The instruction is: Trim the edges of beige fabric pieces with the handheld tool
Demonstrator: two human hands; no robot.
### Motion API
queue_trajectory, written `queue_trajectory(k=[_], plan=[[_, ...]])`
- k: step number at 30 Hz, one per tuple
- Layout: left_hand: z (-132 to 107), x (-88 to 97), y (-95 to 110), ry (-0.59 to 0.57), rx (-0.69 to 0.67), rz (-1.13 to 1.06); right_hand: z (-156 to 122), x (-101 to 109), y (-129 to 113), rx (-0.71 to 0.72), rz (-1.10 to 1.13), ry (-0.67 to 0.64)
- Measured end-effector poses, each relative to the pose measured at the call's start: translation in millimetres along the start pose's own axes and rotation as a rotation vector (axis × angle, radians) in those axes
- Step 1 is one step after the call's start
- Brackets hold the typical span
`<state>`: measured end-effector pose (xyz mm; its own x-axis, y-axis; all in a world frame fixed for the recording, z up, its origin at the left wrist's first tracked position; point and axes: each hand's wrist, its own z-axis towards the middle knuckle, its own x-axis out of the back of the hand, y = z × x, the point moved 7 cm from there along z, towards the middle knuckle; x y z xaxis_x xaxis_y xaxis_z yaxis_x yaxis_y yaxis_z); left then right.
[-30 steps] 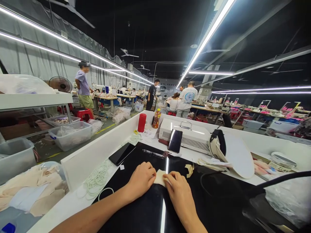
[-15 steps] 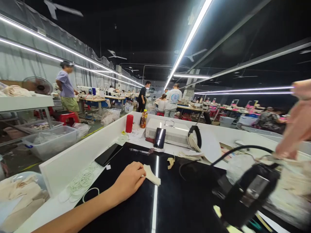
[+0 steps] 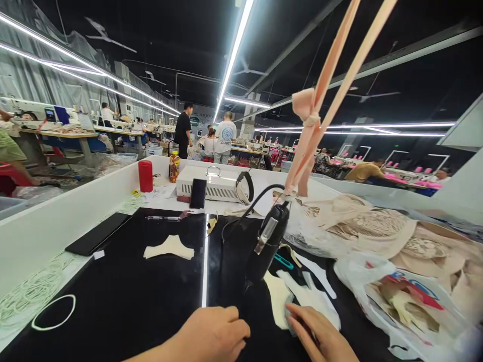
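Note:
My left hand (image 3: 215, 332) is low in the middle, above the black tabletop (image 3: 124, 301), fingers curled inward; their undersides are hidden. My right hand (image 3: 322, 332) is to its right, thumb and fingertips at a small grey piece (image 3: 292, 314) beside a cream fabric piece (image 3: 276, 299). White fabric pieces (image 3: 311, 294) lie just past those fingers. Another cream fabric piece, curved (image 3: 168, 247), lies flat at left, apart from both hands. Between and beyond my hands, a black corded device (image 3: 267, 241) with a silver plate hangs from a knotted peach fabric strap (image 3: 307, 146).
A teal tool (image 3: 284, 261) lies behind the white pieces. At right are a plastic bag of scraps (image 3: 411, 301) and a heap of beige fabric (image 3: 362, 221). A phone (image 3: 198, 193) leans on a white metal box (image 3: 222, 187). A black tablet-like slab (image 3: 97, 234) and cord loops (image 3: 33, 286) lie left.
My view has turned right. My left hand has let go of the curved cream piece and come back toward me. My right hand has come into view at the fabric pieces.

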<state>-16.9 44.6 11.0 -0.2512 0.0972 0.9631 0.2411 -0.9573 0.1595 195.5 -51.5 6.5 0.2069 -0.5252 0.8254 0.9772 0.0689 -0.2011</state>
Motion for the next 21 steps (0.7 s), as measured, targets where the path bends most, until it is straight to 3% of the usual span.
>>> queue_trajectory(k=[4,8,21], plan=[[28,-19.0,17,-0.090,-0.008,0.085,2,-21,-4,0.022,-0.077,-0.033],[44,-25.1,25,-0.156,0.037,0.099,5,-30,-10,0.013,-0.103,-0.044],[56,-24.6,26,-0.172,0.144,0.047,2,-29,-10,-0.056,0.029,-0.029]])
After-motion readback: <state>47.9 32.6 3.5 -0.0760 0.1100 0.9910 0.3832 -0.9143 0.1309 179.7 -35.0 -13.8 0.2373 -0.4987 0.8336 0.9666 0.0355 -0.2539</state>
